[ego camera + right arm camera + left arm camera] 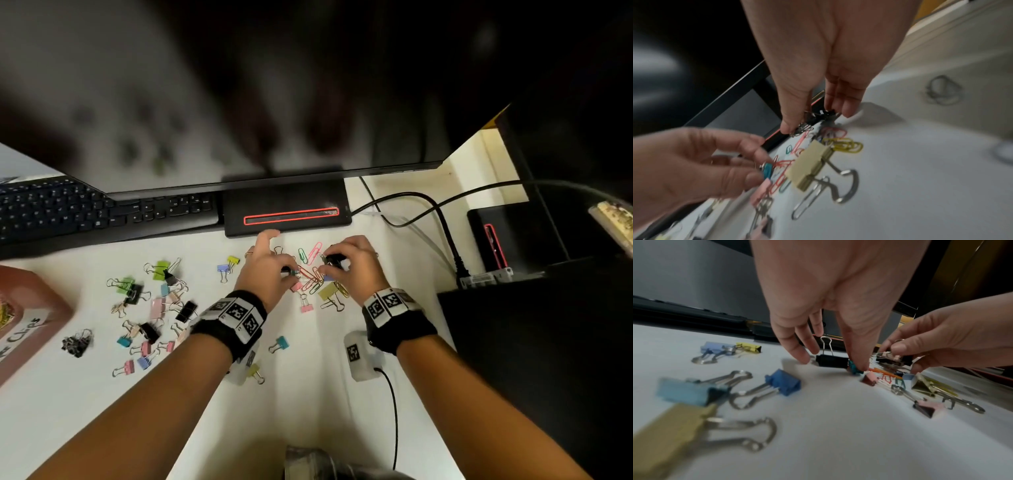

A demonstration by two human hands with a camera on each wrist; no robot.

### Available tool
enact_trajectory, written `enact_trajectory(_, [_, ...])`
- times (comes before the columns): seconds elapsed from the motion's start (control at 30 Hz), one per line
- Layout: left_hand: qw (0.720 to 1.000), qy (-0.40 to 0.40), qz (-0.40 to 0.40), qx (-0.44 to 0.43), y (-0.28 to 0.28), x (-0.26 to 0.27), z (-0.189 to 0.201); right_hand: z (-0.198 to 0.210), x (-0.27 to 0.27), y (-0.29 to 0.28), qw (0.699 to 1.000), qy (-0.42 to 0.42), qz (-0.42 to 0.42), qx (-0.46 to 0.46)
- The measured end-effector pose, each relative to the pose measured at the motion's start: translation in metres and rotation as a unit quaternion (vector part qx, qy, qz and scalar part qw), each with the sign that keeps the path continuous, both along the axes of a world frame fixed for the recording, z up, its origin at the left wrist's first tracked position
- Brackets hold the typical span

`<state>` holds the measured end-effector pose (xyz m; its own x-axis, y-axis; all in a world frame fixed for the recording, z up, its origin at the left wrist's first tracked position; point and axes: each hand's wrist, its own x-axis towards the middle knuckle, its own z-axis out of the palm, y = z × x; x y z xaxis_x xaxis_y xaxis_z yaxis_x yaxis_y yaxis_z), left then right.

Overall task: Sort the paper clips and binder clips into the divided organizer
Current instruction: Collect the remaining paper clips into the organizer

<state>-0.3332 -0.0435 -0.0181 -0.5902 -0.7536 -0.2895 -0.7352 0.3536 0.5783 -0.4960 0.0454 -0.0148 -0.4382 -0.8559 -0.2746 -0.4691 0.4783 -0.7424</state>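
Coloured paper clips lie in a small pile between my hands, in front of the monitor stand. My left hand pinches a small teal binder clip at the pile's left edge. A black binder clip stands between its fingers and thumb. My right hand holds black binder clips just above the pile, with silver wire hanging below them. A yellow binder clip lies nearer to me. The pinkish organizer, labelled "Clips", is cut off at the left edge.
Several binder clips are scattered left of my left wrist. A keyboard and the monitor stand bound the far side. Cables run at the right, beside a black box. A white device lies under my right wrist.
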Motion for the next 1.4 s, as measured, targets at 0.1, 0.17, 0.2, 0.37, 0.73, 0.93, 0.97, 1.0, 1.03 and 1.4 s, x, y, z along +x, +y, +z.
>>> enact_trajectory(0.1, [1.000,0.003,-0.006,-0.010,0.001,0.008,0.004,0.002,-0.012,0.010,0.999,0.013,-0.034,-0.022])
enact_trajectory(0.17, [1.000,0.005,0.009,-0.010,0.001,0.018,0.004,0.005,-0.022,0.017,0.997,0.041,-0.055,-0.024])
enact_trajectory(0.2, [1.000,0.009,0.016,-0.009,0.000,0.025,0.003,0.007,-0.026,0.019,0.996,0.050,-0.065,-0.026])
enact_trajectory(0.37, [0.998,-0.031,0.055,-0.012,-0.002,0.050,0.002,0.019,-0.031,0.028,0.997,0.044,-0.046,-0.045])
enact_trajectory(0.73, [0.992,-0.095,-0.056,-0.054,0.011,0.004,0.019,0.016,-0.035,0.039,0.992,0.079,-0.077,0.055])
enact_trajectory(0.93, [0.994,-0.099,-0.047,-0.022,0.018,-0.015,0.006,0.023,-0.030,0.027,0.972,0.233,-0.001,0.026])
enact_trajectory(0.97, [0.994,-0.094,-0.049,-0.019,0.018,-0.016,0.005,0.022,-0.026,0.022,0.973,0.227,0.029,0.019])
enact_trajectory(1.0, [0.995,-0.088,-0.051,-0.015,0.018,-0.016,0.004,0.019,-0.023,0.017,0.973,0.221,0.055,0.028])
enact_trajectory(1.03, [0.996,-0.079,-0.049,-0.011,0.018,-0.016,0.003,0.015,-0.021,0.012,0.972,0.217,0.077,0.049])
enact_trajectory(1.4, [0.998,-0.012,-0.052,-0.020,0.003,-0.002,-0.004,0.001,-0.013,0.002,0.968,0.162,0.136,0.131])
